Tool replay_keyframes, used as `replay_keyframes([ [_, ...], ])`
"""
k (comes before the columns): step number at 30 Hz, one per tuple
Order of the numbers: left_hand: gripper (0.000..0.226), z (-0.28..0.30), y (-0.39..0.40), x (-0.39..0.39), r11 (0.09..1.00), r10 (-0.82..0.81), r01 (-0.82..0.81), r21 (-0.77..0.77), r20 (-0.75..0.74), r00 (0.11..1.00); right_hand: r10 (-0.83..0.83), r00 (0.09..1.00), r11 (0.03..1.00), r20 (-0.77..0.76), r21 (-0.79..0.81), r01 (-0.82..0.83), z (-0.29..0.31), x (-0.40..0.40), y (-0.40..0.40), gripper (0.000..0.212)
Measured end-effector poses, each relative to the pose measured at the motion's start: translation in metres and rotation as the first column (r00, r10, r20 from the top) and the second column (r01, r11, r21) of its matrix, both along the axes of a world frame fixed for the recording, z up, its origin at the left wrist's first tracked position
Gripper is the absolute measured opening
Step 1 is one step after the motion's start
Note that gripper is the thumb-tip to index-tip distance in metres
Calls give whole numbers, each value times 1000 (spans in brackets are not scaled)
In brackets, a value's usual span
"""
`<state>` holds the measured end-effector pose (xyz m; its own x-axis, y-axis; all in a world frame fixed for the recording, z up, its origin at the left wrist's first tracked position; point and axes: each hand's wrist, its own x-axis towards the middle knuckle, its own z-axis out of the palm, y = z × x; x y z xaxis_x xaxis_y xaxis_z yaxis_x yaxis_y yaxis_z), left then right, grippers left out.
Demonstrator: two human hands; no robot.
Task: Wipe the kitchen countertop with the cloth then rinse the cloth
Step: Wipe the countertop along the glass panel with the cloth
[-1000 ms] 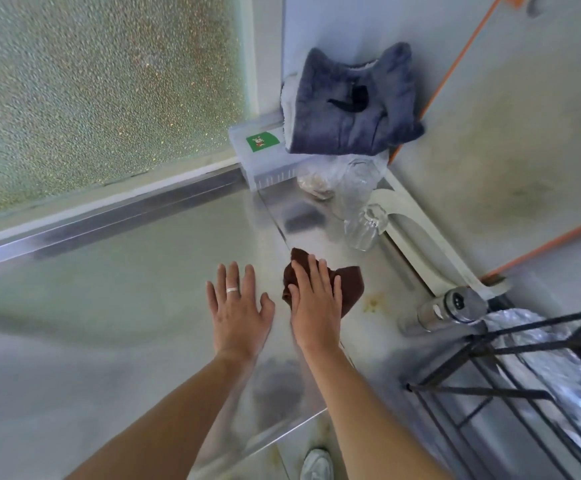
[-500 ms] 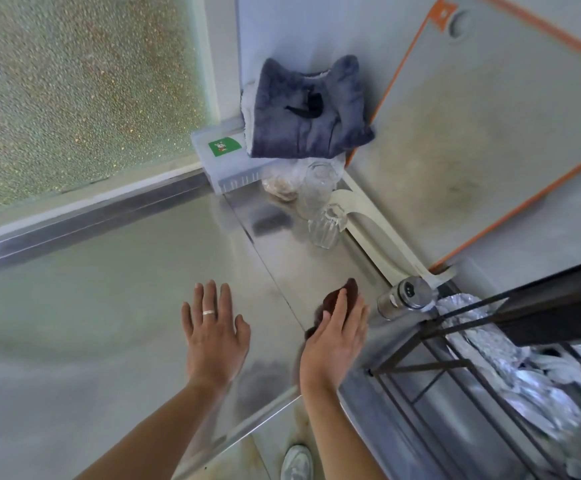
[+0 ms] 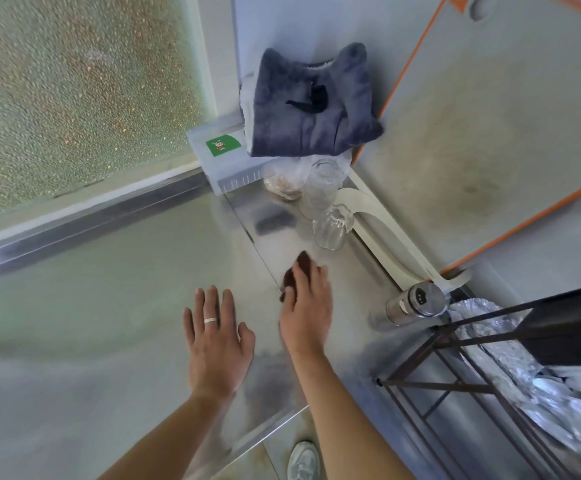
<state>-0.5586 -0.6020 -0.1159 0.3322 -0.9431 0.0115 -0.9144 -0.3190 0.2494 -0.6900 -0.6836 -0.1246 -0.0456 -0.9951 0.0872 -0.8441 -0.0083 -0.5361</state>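
Countertop (image 3: pixel 116 299), steel, filled lower left and centre of frame. Left hand (image 3: pixel 217 344) lay flat on it, fingers straight, holding nothing. Right hand (image 3: pixel 305 306) pressed flat on brown cloth (image 3: pixel 297 271) at centre, fingers straight, blurred w/ motion. Risk: wide sweep up-right could knock glass jars (image 3: pixel 330 216), or lower right the shaker (image 3: pixel 415 303), since both stood near cloth.

Left hand (image 3: pixel 217 344) flat, fingers spread; right hand (image 3: pixel 305 306) palm-down, fingers extended.

No legible text or numbers.
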Motion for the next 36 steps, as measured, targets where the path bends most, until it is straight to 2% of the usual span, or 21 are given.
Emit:
replay_keyframes([
  [2, 65, 2, 0, 0, 1000, -3, 3, 8, 0, 1000, 145, 979, 988, 142, 26, -150, 13, 6, 14, 43],
  [3, 65, 3, 0, 0, 1000, -5, 5, 14, -1, 1000, 153, 957, 986, 245, 28, -165, 22, 4, 20, 41],
  [5, 66, 4, -1, 0, 1000, -5, 5, 16, -6, 1000, 56, 911, 998, 408, -5, -59, 40, -5, 26, 38],
  [6, 66, 4, -1, 0, 1000, -4, 4, 17, -7, 1000, -32, 913, 998, 406, -35, 51, 45, -13, 26, 38],
  [8, 66, 4, 0, 0, 1000, -3, 3, 14, -7, 1000, -259, 941, 956, 217, -78, 281, 50, -27, 21, 47],
  [10, 66, 4, 0, 0, 1000, 2, -2, 3, -10, 1000, -374, 925, 920, 67, -97, 379, 49, -34, 14, 57],
  [11, 65, 4, 0, 0, 1000, 4, -4, -1, -10, 1000, -342, 940, 936, 15, -86, 342, 46, -35, 12, 58],
  [14, 65, 4, -1, -1, 1000, -1, 1, -4, -5, 1000, -109, 979, 991, -175, 61, 121, 26, -33, 15, 65],
  [15, 65, 4, -1, -1, 1000, -2, 2, -3, -3, 1000, -70, 974, 992, -215, 89, 91, 17, -31, 16, 68],
  [17, 64, 3, 0, -1, 1000, -4, 4, 3, 2, 1000, -95, 968, 990, -233, 81, 117, 6, -27, 16, 67],
  [19, 64, 2, -1, -1, 1000, -4, 4, 0, 6, 1000, -139, 970, 988, -200, 31, 148, 3, -22, 12, 59],
  [22, 64, 1, -2, -1, 1000, 0, 0, -11, -3, 1000, -103, 990, 995, -98, -27, 101, 2, -14, 7, 47],
  [27, 64, 3, -1, 0, 1000, -4, 4, -9, -7, 1000, 75, 988, 996, 138, -50, -69, 4, 5, 16, 51],
  [30, 64, 4, -1, 1, 1000, -3, 3, -2, -23, 1000, 266, 949, 963, 168, -86, -255, 14, 4, 30, 52],
  [32, 66, 4, -1, 2, 1000, -6, 6, -1, -39, 999, 335, 929, 942, 159, -71, -328, 26, -8, 35, 54],
  [34, 67, 5, -1, 5, 1000, -14, 14, -8, -59, 998, 302, 943, 950, 140, -128, -286, 38, -28, 38, 50],
  [36, 65, 7, -1, 11, 998, -39, 35, -54, -78, 996, 187, 975, 968, 120, -193, -162, 43, -50, 41, 44],
])
